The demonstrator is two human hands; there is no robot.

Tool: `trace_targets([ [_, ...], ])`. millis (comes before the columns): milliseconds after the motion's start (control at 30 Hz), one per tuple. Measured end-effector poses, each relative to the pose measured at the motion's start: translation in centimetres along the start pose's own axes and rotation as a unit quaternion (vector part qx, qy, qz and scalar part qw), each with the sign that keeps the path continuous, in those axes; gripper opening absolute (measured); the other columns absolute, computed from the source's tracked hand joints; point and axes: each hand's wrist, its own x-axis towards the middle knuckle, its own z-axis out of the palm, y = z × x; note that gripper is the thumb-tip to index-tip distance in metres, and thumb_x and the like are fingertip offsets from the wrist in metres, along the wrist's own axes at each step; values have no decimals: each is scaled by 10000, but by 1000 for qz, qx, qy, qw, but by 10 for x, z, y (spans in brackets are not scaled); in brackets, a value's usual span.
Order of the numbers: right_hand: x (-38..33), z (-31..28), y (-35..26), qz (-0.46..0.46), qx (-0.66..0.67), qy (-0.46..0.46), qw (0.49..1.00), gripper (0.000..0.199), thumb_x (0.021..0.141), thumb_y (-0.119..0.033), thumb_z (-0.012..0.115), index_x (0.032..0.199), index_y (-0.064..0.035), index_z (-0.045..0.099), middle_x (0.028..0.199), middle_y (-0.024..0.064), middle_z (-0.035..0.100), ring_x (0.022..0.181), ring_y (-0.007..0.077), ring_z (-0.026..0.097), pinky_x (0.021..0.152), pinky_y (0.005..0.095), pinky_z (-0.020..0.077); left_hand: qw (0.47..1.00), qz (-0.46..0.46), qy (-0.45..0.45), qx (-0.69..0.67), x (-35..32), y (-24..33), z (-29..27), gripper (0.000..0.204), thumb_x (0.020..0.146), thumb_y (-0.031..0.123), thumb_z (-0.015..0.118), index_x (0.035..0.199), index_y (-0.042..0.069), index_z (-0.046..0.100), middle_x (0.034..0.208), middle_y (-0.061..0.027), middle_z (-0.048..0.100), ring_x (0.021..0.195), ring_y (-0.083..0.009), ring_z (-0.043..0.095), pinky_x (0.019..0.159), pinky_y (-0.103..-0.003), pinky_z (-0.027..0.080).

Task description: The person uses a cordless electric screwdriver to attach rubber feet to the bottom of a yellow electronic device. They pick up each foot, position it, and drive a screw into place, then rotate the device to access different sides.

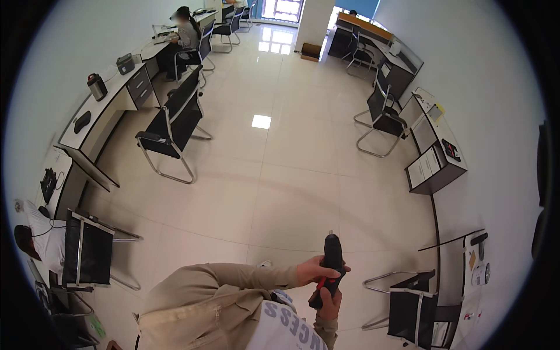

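Classifiable as a shared office. Furnished with white-topped desks [98, 109] along both side walls, built-in drawers [139, 86], and black metal-framed chairs [184, 105] distributed along the two rows. Finished with glossy floor tiles [233, 175], lit by a far window [283, 10], and occupied at rear left by a seated person [188, 38] at a desk.

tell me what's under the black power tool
Pale tiled floor shows around the black power tool; the left hand and right hand hold it. Whatever lies directly beneath is covered.
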Motion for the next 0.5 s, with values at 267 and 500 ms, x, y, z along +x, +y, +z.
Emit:
trace_targets([
  [267, 106, 13, -29, -53, -129, 17, 990, 316, 852, -180, 693, 1065, 40, 616, 775, 56, 649, 674, 90, 578, 564, 267, 470, 993, 62, 100, 32, 54, 54, -33, 463, 852, 167, 674, 1242, -29, 521, 1324, -158, 548, 1150, -215, 541, 1023, -357, 417],
  [500, 205, 2, -55, -162, -369, -42, 914, 298, 812, -224, 740, 890, 15, 580, 578, 107, 596, 492, 209, 617, 458, 321, 455, 975, 97, 200, 13, 91, 110, -53, 348, 871, 207, 655, 1121, -23, 581, 1250, -157, 600, 559, -9, 382, 532, -161, 346],
])
